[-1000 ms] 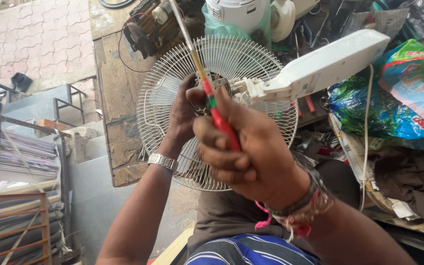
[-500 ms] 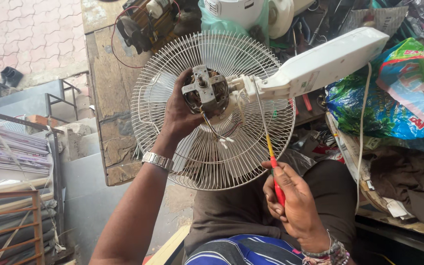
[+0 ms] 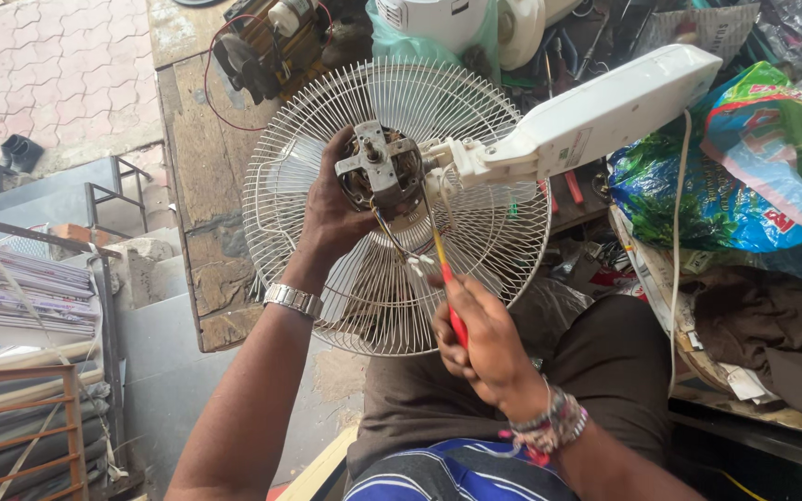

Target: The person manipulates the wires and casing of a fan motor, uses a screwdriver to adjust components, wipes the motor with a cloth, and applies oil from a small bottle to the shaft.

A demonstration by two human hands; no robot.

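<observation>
Right hand (image 3: 480, 339) is closed around the red handle of a screwdriver (image 3: 446, 278), low in the view over the person's lap. Its long axis runs nearly upright in the picture, leaning a little to the left: the handle sits in the fist at the bottom, a short yellow stretch shows above the knuckles, and the thin metal shaft points up and away toward the fan motor (image 3: 382, 176); whether the tip touches it cannot be told. Left hand (image 3: 331, 218), with a metal watch (image 3: 292, 299) on its wrist, cups the motor from the left side, fingers wrapped round its body. That motor sits at the middle of a round white wire fan guard (image 3: 299, 186), which faces the camera and hides part of the hand behind its ribs. Thin wires (image 3: 401, 246) hang from the motor toward the screwdriver. A white plastic fan stand (image 3: 605, 116) joins the motor from the right and slants up to the right. Behind the guard lies a worn wooden bench (image 3: 201, 167), with blue and green plastic bags (image 3: 726, 176) off to the right.
</observation>
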